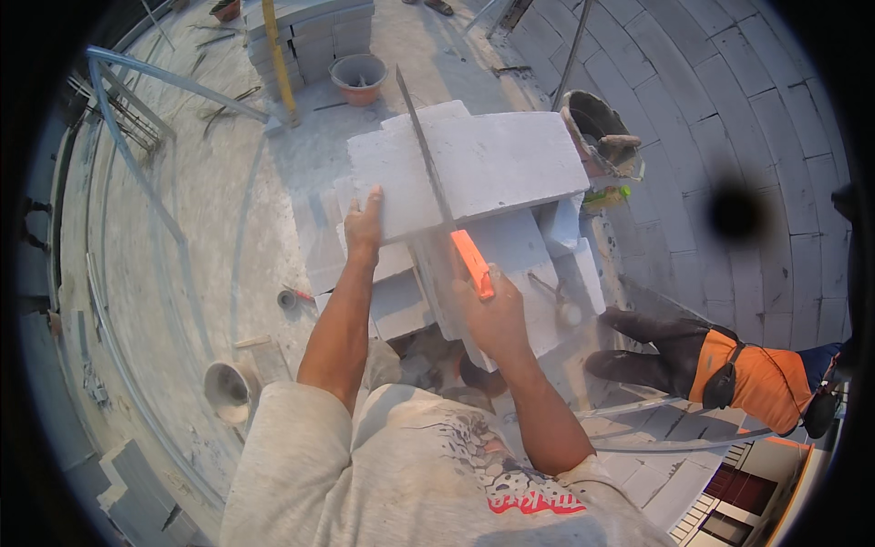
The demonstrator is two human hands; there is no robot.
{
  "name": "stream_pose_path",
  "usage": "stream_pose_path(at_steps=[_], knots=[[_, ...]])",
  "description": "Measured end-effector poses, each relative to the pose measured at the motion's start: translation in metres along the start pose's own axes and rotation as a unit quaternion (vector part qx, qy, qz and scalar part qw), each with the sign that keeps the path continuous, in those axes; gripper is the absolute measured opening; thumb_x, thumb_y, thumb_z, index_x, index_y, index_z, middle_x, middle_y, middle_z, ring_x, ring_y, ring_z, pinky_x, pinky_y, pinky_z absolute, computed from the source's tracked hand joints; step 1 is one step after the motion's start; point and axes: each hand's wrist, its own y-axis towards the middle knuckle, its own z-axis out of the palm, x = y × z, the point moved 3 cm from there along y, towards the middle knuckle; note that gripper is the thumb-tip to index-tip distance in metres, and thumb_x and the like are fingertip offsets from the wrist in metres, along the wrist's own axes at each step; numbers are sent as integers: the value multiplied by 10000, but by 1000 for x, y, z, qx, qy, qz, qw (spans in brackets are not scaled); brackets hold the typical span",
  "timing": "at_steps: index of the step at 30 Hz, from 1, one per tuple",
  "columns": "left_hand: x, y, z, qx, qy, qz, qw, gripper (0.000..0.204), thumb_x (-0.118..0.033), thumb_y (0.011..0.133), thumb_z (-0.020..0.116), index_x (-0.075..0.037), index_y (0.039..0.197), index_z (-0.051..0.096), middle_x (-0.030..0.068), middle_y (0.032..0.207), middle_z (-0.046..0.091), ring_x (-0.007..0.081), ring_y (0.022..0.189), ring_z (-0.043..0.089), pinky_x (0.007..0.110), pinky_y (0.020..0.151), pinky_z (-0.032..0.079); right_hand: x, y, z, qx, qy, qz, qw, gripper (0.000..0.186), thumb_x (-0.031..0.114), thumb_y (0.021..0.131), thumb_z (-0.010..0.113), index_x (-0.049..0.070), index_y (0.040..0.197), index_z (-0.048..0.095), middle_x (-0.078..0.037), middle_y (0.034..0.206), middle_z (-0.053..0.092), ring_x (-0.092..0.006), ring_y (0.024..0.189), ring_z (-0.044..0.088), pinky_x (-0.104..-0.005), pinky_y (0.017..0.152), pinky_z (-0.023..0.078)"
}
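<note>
A handsaw with an orange handle (472, 263) is in my right hand (496, 314), the fingers wrapped round its grip. Its long, dark blade (425, 150) lies across a pale lightweight concrete block (519, 157) and points away from me. My left hand (364, 226) grips the left end of the near edge of this block, thumb up against it, left of the blade. Beneath are more stacked blocks (401, 307), some tilted. A mallet with a pale head (569, 314) lies on the lower blocks, right of my right hand.
Buckets stand beyond the block (359, 80), at its right (602, 137) and at lower left (230, 392). A tape roll (286, 299) lies on the floor. Another person in an orange vest (752, 378) is at right, near a block wall (729, 100). Metal poles (137, 155) stand left.
</note>
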Motion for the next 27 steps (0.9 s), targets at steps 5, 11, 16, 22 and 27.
stream_pose_path(at_steps=[5, 11, 16, 22, 27], knots=[[3, 7, -1, 2, 2, -19, 1000, 1028, -609, 838, 666, 127, 1465, 315, 291, 1423, 475, 339, 1335, 469, 370, 1093, 364, 2, -19, -8, -10, -37, 9, 999, 244, 156, 903, 682, -49, 973, 570, -202, 733, 629, -294, 667, 656, -402, 633, 499], [5, 8, -2, 16, 15, -20, 1000, 1033, -606, 835, 673, 138, 1458, 319, 284, 1443, 447, 324, 1326, 470, 372, 1092, 363, -8, -42, -13, -18, -4, -19, 1000, 243, 167, 897, 693, -30, 930, 555, -204, 706, 610, -364, 644, 633, -414, 614, 487], [-1, 2, 0, 46, -21, -21, 998, 1017, -589, 845, 673, 148, 1451, 320, 274, 1416, 474, 314, 1327, 463, 359, 1093, 359, -19, -15, -8, -4, 8, 9, 1000, 236, 156, 877, 672, -32, 1001, 600, -87, 794, 630, -140, 707, 557, -319, 659, 474], [7, 7, -3, 1, 7, -48, 999, 901, -537, 880, 662, 117, 1433, 382, 226, 1368, 527, 280, 1254, 515, 351, 1052, 391, -8, -77, -21, -36, 62, -22, 997, 246, 94, 899, 676, -80, 1043, 578, -134, 697, 634, -191, 652, 661, -361, 590, 514], [7, 7, -3, 35, 13, -46, 998, 814, -490, 897, 665, 90, 1416, 426, 187, 1342, 551, 249, 1199, 542, 344, 1027, 408, -38, -27, -10, 17, -17, 40, 999, 260, 102, 887, 683, -71, 1057, 589, -190, 756, 662, -311, 691, 690, -381, 637, 524]])
